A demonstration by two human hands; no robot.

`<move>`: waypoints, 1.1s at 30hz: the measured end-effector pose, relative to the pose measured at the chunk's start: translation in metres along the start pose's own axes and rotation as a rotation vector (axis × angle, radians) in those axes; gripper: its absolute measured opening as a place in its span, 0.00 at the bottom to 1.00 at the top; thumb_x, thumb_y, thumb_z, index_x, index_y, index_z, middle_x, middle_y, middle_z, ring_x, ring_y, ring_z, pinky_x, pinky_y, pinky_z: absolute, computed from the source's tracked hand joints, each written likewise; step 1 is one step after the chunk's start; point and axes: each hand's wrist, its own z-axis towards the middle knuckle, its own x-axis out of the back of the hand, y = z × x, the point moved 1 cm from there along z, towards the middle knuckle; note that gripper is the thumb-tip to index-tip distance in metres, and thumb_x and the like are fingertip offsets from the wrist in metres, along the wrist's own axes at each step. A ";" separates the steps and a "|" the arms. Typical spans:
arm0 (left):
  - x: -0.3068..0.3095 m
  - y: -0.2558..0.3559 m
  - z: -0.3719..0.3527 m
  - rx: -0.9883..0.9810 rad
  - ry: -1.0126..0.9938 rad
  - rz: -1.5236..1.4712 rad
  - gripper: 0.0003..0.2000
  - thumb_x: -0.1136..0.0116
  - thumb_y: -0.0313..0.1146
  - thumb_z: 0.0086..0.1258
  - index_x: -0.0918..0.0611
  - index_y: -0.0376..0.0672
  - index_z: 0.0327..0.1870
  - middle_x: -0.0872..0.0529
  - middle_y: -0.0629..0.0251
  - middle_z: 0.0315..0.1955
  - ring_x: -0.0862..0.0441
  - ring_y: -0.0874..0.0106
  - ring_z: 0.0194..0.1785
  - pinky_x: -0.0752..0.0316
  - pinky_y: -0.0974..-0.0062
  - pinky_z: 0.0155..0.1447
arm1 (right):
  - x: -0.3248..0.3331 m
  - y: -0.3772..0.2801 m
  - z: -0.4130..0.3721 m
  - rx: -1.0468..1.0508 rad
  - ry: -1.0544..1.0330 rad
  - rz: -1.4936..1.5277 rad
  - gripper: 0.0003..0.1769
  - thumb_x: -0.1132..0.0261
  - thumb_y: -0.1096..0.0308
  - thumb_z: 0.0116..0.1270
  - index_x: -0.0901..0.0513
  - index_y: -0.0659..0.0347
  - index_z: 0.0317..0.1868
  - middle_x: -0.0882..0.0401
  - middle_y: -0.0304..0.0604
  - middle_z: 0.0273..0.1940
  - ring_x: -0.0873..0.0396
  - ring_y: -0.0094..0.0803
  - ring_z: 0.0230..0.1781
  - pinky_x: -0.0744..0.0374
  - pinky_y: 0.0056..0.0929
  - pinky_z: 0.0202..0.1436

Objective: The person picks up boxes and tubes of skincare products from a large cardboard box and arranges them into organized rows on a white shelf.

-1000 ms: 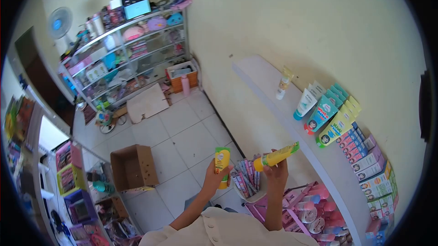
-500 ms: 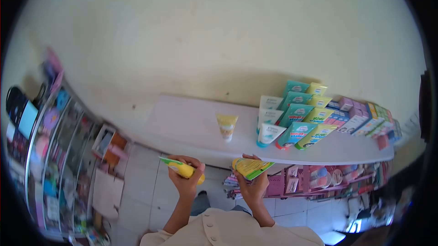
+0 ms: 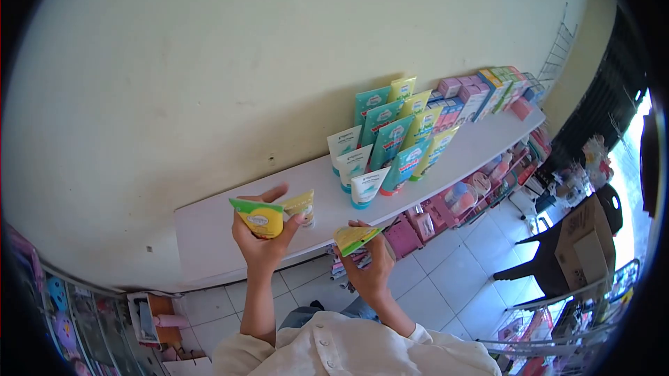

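Note:
My left hand [image 3: 259, 245] is closed round a yellow squeeze tube [image 3: 265, 223] with a green end, its fingers behind it, over the front of the white shelf [image 3: 209, 233]. Just right of that hand, a pale yellow tube [image 3: 301, 203] stands on the shelf, partly covered by my fingers. Lower and to the right, my right hand [image 3: 371, 273] grips another yellow tube [image 3: 352, 239] with a green edge, tilted in front of the shelf edge. Rows of upright tubes stand farther right: white ones [image 3: 367, 185], teal ones [image 3: 404, 165] and yellow ones [image 3: 437, 153].
Small boxes [image 3: 474, 97] line the shelf's far right. Pink baskets [image 3: 402, 238] of goods sit below its front edge. A dark chair [image 3: 536, 264] with a cardboard box [image 3: 582, 247] stands at right. Display racks [image 3: 77, 327] are at lower left, and an orange-brown box [image 3: 166, 331] is on the floor.
The view has swung to the right, showing the chair and doorway. My left hand has risen with its tube to the shelf, beside the standing pale yellow tube. Both hands keep their tubes.

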 end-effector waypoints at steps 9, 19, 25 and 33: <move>0.017 0.000 0.009 0.046 0.140 -0.068 0.18 0.34 0.22 0.44 0.34 0.39 0.29 0.20 0.57 0.24 0.20 0.72 0.32 0.27 0.81 0.38 | -0.029 0.000 0.014 -0.061 -0.006 0.031 0.27 0.32 0.75 0.45 0.34 0.67 0.46 0.24 0.50 0.41 0.22 0.37 0.39 0.25 0.27 0.42; 0.044 -0.008 0.003 0.023 0.314 -0.076 0.20 0.34 0.21 0.43 0.36 0.42 0.29 0.20 0.57 0.25 0.24 0.76 0.29 0.30 0.82 0.39 | -0.062 0.004 0.046 -0.075 -0.026 -0.001 0.26 0.33 0.73 0.48 0.35 0.68 0.46 0.25 0.54 0.36 0.22 0.40 0.38 0.23 0.30 0.39; 0.029 -0.014 0.002 0.076 0.234 -0.154 0.18 0.36 0.19 0.45 0.36 0.40 0.30 0.20 0.52 0.27 0.21 0.72 0.33 0.27 0.80 0.40 | -0.067 0.006 0.049 -0.096 -0.022 -0.043 0.26 0.33 0.73 0.47 0.36 0.68 0.46 0.25 0.55 0.37 0.23 0.40 0.39 0.24 0.30 0.40; 0.026 -0.017 0.006 0.123 0.126 -0.164 0.18 0.35 0.20 0.45 0.35 0.40 0.30 0.20 0.52 0.27 0.21 0.72 0.33 0.27 0.79 0.40 | -0.062 -0.001 0.043 -0.120 -0.019 -0.081 0.28 0.34 0.72 0.49 0.36 0.67 0.49 0.25 0.55 0.38 0.23 0.42 0.39 0.24 0.30 0.40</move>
